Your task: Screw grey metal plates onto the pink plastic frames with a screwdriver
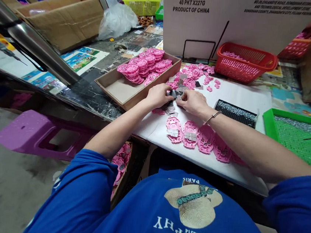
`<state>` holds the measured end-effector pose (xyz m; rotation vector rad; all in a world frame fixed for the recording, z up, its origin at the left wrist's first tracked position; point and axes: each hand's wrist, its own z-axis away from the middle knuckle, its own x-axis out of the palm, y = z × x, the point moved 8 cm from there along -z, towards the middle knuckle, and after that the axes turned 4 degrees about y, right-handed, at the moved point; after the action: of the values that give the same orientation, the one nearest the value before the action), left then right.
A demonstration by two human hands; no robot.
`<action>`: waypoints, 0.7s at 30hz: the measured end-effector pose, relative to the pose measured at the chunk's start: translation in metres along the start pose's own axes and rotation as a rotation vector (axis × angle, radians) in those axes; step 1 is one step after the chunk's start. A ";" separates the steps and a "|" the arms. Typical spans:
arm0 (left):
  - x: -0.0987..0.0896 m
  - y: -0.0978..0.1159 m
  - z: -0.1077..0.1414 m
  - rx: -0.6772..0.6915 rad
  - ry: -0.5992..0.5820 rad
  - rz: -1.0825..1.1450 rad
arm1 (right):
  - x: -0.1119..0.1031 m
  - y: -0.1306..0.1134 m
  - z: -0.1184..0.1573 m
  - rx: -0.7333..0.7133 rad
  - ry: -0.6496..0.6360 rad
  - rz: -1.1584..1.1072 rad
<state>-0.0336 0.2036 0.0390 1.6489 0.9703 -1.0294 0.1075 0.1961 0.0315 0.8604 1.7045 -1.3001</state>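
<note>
Both my hands are at a pile of small grey plates (170, 110) on the white work surface (154, 127). My left hand (160, 94) has its fingers bent together at a dark plate. My right hand (192, 101) pinches beside it at a grey plate, fingertips close to the left ones. Pink small parts (195, 71) lie scattered just beyond the hands. Nearer to me a row of pink casings lies flat; the leftmost casing (174, 124) and the one beside it (190, 129) bear silvery plates. My right forearm partly covers the row's right end.
A wooden tray (110, 85) with stacked pink casings stands at the left. On the right are a black box of screws (236, 112), a green tray (271, 125) and a red basket (245, 68). A metal arm (37, 45) slants across the far left; a purple stool (26, 132) stands below.
</note>
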 end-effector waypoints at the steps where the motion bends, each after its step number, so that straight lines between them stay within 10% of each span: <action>1: 0.001 0.000 -0.001 -0.002 -0.002 0.000 | -0.002 0.001 0.000 0.009 0.007 -0.034; 13: 0.001 0.000 -0.003 -0.026 0.024 0.043 | -0.083 0.039 0.082 0.070 -0.075 -0.436; 21: -0.006 -0.007 -0.001 -0.128 0.078 0.412 | -0.072 0.063 0.153 0.154 -0.313 -0.424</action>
<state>-0.0415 0.2055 0.0434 1.6985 0.6887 -0.6185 0.2245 0.0598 0.0475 0.3552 1.5977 -1.7638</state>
